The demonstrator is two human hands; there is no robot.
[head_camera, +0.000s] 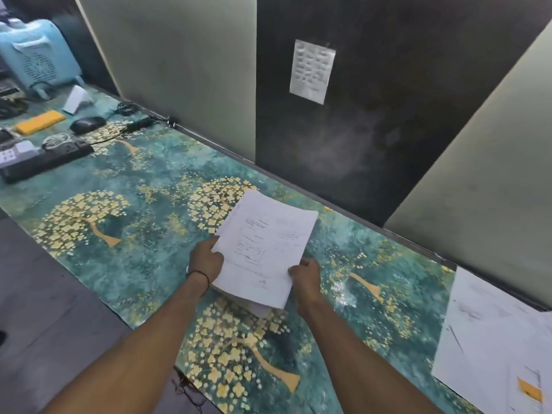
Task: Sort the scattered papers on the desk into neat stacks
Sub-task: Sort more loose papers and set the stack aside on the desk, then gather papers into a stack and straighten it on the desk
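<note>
Head view is showing the left hand (206, 259) and right hand (304, 274) each gripping a side of the sheaf of papers (265, 249), fingers (215, 244) curling round its edges, over the middle of the desk (143, 186). Lower sheets are poking out unevenly at the near edge, so they are risking sliding free if either grip is loosening. The top sheet's heading is reading "INVOICE"; the smaller print is blurring beyond reading. Loose papers (490, 339) are lying at the desk's right end.

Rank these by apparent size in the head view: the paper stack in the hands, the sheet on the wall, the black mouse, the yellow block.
1. paper stack
2. sheet on the wall
3. yellow block and black mouse: nearly alike, not ranked; both lie far away.
</note>
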